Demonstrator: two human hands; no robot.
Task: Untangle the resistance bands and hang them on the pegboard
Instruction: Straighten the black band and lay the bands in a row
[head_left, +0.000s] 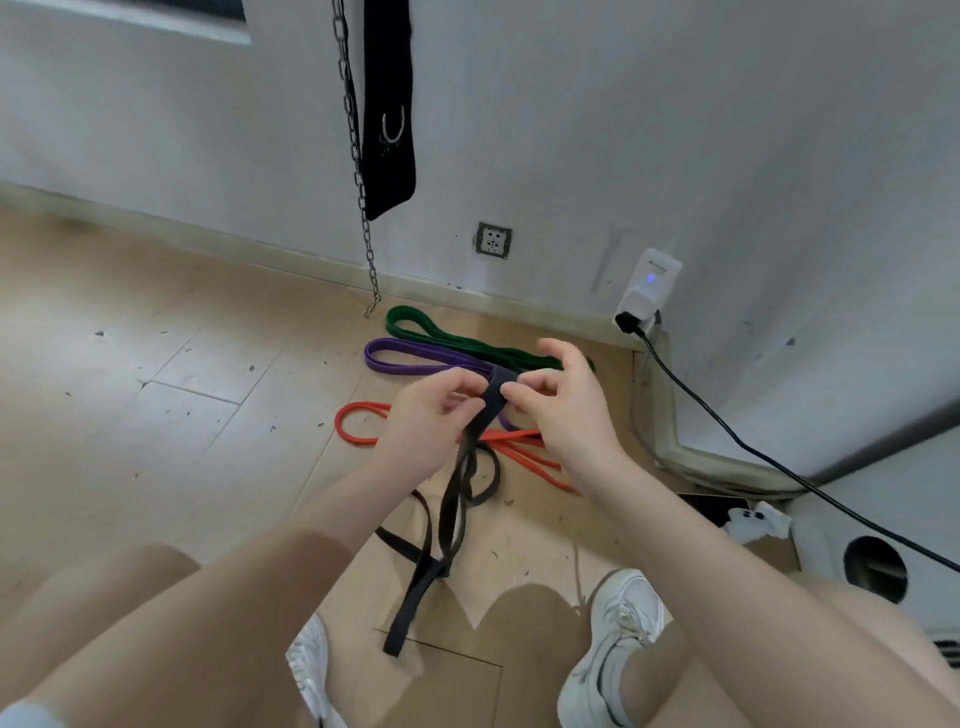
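Note:
A black resistance band (457, 499) hangs in tangled loops from both hands down to the wooden floor. My left hand (431, 421) and my right hand (561, 410) pinch its top fold from either side at chest height. Behind the hands, a green band (431, 327), a purple band (400, 358) and a red band (358, 421) lie flat on the floor near the wall, their right ends hidden behind my hands. No pegboard is in view.
A metal chain (358, 176) and a black strap (389, 119) hang down the white wall. A wall socket (493, 240) and a plugged-in white device (649, 291) with a black cable (779, 462) sit at the right. My knees and white shoes (618, 639) fill the foreground.

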